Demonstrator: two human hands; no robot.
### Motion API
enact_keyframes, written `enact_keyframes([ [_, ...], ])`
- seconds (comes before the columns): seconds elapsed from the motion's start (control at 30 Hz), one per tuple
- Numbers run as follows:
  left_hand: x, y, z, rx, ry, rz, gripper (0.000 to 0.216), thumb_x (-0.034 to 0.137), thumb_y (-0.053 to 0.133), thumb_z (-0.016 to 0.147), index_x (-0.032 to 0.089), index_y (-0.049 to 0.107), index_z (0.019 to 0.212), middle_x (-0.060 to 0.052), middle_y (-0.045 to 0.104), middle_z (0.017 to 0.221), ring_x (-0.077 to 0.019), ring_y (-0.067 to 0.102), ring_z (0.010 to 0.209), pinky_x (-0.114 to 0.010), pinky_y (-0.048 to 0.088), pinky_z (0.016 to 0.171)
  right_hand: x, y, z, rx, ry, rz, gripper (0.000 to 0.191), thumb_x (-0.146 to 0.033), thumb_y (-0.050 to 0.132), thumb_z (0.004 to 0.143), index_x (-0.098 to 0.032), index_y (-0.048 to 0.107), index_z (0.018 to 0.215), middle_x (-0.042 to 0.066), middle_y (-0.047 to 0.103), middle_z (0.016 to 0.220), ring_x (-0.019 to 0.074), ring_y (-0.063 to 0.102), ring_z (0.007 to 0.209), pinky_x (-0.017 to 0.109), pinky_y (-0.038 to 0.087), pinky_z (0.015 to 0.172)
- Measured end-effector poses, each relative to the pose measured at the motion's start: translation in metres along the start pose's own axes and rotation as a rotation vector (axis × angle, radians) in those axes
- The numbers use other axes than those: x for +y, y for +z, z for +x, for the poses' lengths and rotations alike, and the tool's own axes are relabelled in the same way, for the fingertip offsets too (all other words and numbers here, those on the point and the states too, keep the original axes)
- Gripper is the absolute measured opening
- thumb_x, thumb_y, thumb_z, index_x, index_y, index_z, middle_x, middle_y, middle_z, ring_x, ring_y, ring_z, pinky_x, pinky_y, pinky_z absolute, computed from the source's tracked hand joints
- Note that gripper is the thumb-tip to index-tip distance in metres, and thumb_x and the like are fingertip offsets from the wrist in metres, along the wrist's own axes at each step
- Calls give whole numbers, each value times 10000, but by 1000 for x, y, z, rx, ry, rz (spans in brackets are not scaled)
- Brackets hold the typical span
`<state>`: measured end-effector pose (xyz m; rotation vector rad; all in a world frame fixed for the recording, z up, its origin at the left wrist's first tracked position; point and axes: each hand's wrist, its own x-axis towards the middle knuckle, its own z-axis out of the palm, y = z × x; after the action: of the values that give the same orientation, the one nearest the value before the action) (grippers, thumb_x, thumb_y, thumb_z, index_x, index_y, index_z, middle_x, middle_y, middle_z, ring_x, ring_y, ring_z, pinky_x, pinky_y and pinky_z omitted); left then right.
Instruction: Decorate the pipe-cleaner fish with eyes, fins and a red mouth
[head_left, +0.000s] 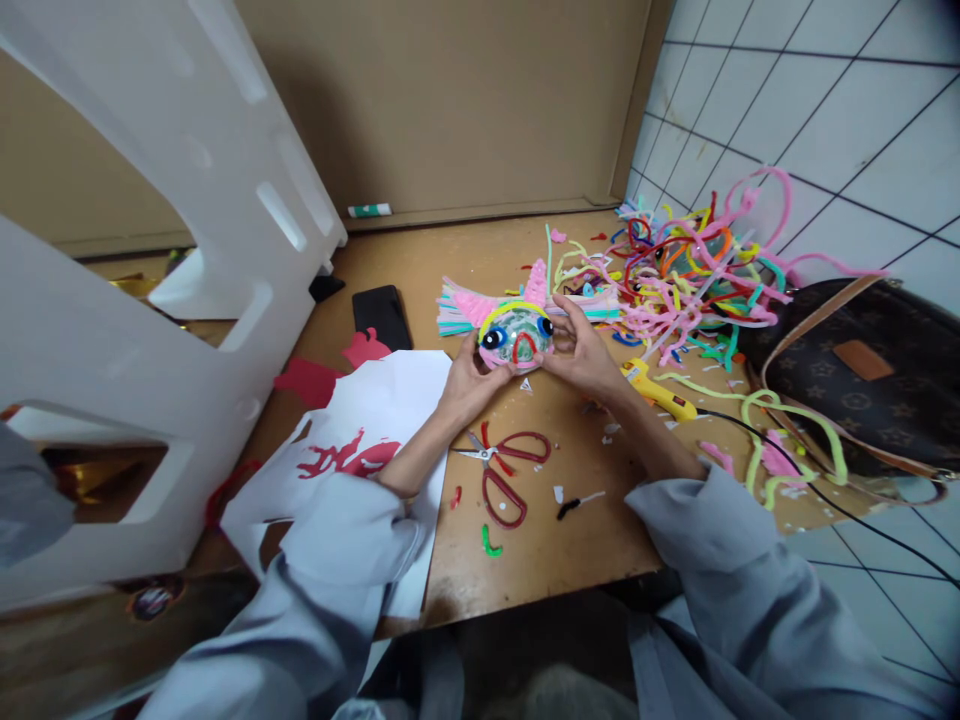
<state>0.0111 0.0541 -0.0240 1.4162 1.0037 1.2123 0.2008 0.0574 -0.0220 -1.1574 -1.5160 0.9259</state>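
A handmade fish-like figure [511, 338] with blue-rimmed googly eyes, a red curved mouth, a yellow arc and pink pointed pieces is held between my hands. My left hand [474, 377] grips its left side, the thumb along the lower edge. On the opposite side my right hand [581, 350] holds it with fingers and thumb. Behind the figure lies a bundle of pastel pipe cleaners [456, 312]. Nearer me, red-handled scissors [504, 462] lie spread on the wooden table [555, 560]. A yellow glue gun [658, 390] rests close to my right forearm.
Tangled colourful pipe cleaners [690, 270] pile up at the back right beside a brown patterned handbag [855, 370]. White paper [397, 400] with red cutouts and a black phone [382, 317] lie on the left. A white plastic panel [225, 200] stands at left; a marker [370, 211] sits behind.
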Motion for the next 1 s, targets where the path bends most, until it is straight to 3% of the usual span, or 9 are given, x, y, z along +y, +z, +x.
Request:
enact_keyframes([
  [0.37, -5, -3, 1, -15, 20, 69, 569, 344, 755, 673, 165, 587, 1186, -126, 683, 1231, -284, 651, 1122, -443, 487, 1048, 9, -2, 3, -18, -86, -73, 1017, -460, 798, 667, -227, 314, 1531, 147, 589, 1366, 304, 599, 1230, 507, 479, 1078],
  [0.6, -5, -3, 0, 19, 20, 143, 450, 299, 726, 695, 175, 607, 1112, -114, 703, 1185, -271, 669, 1063, -422, 504, 1005, 12, -2, 4, -24, -137, -99, 996, -460, 794, 695, -236, 305, 1534, 149, 577, 1386, 308, 582, 1259, 520, 468, 1092],
  [1.0, 0, 0, -2, 37, 8, 152, 441, 275, 708, 697, 164, 630, 1116, -106, 708, 1132, -279, 660, 1027, -431, 495, 987, 12, 1, 3, -15, -151, -135, 954, -431, 760, 725, -228, 294, 1532, 161, 569, 1387, 312, 592, 1239, 527, 476, 1081],
])
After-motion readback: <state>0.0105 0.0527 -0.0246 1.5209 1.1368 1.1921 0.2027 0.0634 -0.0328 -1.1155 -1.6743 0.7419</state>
